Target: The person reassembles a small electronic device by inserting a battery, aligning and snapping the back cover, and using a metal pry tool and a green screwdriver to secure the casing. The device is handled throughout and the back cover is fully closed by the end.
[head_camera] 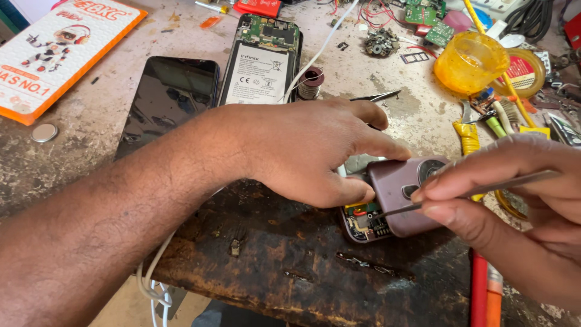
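Both hands are seen meeting over a small mauve phone (396, 194) at the front edge of a stained, worn surface (284, 266). The left hand (315, 151) is closed around the near end of that phone, thumb and fingers pressed against its back cover, which is partly lifted so that a green circuit board (366, 223) is exposed beneath. The right hand (514, 200) is pinched shut on a thin metal tool (466, 192), held between thumb and forefinger, its tip laid against the seam between cover and body just beside the camera ring.

Behind the left hand, a pair of dark tweezers (376, 95) is laid flat on the surface, and a small spool of wire (311, 82) is stood next to an opened phone (261, 60) whose battery and upper board are uncovered. A black screen panel (166, 100) is placed alongside it, face up. An orange-edged box (57, 51) and a coin cell (44, 132) are found at the far left. A white cable (154, 281) is draped over the front edge under the left forearm. To the right, a yellow translucent tub (471, 62) and yellow-handled cutters (467, 136) are set among loose boards and wires.
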Motion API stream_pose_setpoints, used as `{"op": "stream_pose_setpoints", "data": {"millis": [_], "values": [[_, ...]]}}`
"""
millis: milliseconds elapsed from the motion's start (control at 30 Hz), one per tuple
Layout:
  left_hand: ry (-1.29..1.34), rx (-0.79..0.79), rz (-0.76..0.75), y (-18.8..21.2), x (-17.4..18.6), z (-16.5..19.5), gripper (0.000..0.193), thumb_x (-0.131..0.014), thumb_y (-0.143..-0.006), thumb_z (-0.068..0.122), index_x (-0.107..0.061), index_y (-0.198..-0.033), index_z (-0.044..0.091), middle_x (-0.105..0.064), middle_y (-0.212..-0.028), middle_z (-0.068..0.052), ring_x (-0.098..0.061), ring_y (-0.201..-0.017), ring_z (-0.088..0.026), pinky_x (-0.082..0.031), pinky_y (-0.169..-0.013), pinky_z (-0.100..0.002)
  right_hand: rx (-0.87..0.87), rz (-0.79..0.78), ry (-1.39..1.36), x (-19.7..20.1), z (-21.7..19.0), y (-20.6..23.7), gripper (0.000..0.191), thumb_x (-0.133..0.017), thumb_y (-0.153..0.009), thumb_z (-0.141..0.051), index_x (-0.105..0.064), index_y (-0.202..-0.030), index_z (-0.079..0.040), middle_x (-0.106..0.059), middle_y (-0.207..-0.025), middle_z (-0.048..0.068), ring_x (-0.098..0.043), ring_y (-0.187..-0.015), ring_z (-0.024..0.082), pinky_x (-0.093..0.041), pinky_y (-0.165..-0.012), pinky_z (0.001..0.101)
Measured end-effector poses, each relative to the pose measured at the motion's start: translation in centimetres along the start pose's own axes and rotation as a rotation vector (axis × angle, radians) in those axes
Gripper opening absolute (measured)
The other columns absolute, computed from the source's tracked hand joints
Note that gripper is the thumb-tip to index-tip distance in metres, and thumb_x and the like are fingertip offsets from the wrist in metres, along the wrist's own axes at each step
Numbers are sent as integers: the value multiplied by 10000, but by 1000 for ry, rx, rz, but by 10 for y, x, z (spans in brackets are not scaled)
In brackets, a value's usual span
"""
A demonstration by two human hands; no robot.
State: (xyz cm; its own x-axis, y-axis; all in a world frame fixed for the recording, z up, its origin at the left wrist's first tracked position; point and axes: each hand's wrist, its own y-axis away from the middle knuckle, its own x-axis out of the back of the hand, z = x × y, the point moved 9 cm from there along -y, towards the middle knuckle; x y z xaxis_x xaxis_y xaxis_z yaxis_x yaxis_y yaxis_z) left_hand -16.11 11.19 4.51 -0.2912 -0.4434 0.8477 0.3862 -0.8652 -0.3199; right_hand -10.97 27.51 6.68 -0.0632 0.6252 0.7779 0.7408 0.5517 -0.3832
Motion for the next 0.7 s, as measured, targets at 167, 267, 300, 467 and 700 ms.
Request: {"op": "stream_pose_setpoints", "data": {"millis": [167, 267, 300, 467, 700], "values": [[21, 72, -49, 1, -2, -5, 662, -680, -834, 346, -580, -1450, 126, -563, -1408, -227, -562, -1299, -377, -474, -1042, -440, -1, -4, 64, -2, -10, -12, 164, -691, -902, -35, -690, -1066, -45, -735, -1031, 93, -741, -970, 166, -617, -963, 303], [27, 58, -40, 0, -1, -2, 662, -684, -843, 348, -580, -1456, 121, -560, -1410, -232, -561, -1300, -378, -474, -1039, -439, -68, -33, -24, -5, -8, -16, 190, -720, -901, -79, -680, -1084, -49, -727, -1002, 55, -754, -961, 149, -612, -925, 277], [27, 45, -32, 0, 0, 0, 662, -687, -850, 350, -582, -1461, 119, -560, -1410, -237, -558, -1300, -384, -472, -1035, -443, -65, -37, 4, -5, -7, -15, 191, -726, -898, -86, -684, -1081, -50, -730, -997, 52, -753, -957, 147, -612, -914, 276], [11, 99, -56, -1, -2, -4, 665, -683, -834, 355, -575, -1453, 138, -569, -1400, -212, -560, -1301, -364, -471, -1043, -437, -9, -64, 112, -2, 10, 1, 182, -739, -899, -104, -694, -1071, -67, -731, -986, 44, -739, -949, 138, -606, -880, 270], [-15, 86, -56, -1, -3, -3, 680, -696, -830, 363, -570, -1462, 148, -545, -1429, -232, -529, -1321, -397, -452, -1061, -461, 35, -55, -46, -10, -22, -28, 138, -708, -934, -75, -678, -1070, -78, -716, -946, 48, -734, -895, 120, -628, -835, 276]]}}
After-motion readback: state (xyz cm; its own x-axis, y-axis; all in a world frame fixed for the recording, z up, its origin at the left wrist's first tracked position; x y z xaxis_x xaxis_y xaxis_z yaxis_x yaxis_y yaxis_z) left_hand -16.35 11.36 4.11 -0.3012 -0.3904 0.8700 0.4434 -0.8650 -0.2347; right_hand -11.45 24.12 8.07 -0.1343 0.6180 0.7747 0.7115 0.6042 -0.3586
